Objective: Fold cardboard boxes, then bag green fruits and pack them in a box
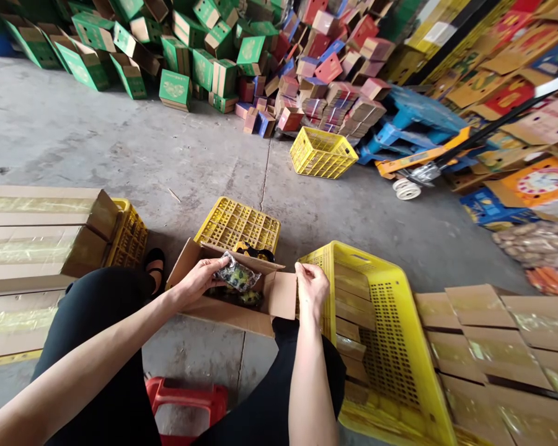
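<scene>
My left hand is closed on a clear plastic packet with dark and green contents, held above an open cardboard box. Inside the box lie more such packets, partly hidden. Beside the box's right-hand flap, my right hand has its fingers pinched together; what is between them, if anything, cannot be made out. Just behind the box, a yellow-and-black object, partly covered, rests by an upturned yellow crate.
A large yellow crate with small cartons stands at my right, beside rows of taped cartons. More taped boxes are at left. A red stool is below me. Farther off are a yellow crate and an orange pallet jack.
</scene>
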The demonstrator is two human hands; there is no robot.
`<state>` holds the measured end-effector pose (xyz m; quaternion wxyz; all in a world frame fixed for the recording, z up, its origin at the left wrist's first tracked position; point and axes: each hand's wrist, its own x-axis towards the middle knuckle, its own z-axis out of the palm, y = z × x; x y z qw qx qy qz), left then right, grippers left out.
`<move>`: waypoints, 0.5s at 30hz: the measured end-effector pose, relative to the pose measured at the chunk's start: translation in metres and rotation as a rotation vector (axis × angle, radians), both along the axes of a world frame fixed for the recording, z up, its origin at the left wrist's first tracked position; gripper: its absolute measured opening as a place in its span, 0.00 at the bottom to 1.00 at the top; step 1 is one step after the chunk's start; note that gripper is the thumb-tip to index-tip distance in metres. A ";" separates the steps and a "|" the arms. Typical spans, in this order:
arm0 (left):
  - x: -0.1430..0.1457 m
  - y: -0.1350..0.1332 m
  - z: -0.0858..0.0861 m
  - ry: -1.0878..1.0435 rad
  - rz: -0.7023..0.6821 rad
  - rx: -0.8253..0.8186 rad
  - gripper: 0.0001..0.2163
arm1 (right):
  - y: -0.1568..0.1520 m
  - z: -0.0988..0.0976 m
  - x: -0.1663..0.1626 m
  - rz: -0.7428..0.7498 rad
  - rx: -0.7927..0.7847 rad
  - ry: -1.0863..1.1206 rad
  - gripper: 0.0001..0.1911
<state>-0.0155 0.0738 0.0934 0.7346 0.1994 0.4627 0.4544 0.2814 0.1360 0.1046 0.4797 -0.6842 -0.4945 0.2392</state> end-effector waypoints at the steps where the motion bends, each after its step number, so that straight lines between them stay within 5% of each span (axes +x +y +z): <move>1: 0.001 0.000 0.000 -0.009 0.005 -0.004 0.23 | -0.002 0.004 -0.004 -0.004 0.035 -0.016 0.24; 4: 0.002 0.000 0.000 -0.034 0.014 -0.012 0.22 | -0.009 0.019 -0.016 0.069 0.057 -0.024 0.23; 8: 0.002 -0.001 0.001 -0.041 0.020 -0.016 0.21 | -0.021 0.035 -0.034 0.352 -0.092 0.122 0.24; 11: 0.003 -0.001 0.001 -0.038 0.023 -0.017 0.21 | -0.028 0.036 -0.048 0.592 -0.201 0.239 0.24; 15: 0.004 -0.001 0.003 -0.056 0.026 -0.006 0.22 | -0.033 0.028 -0.059 0.717 -0.374 0.321 0.20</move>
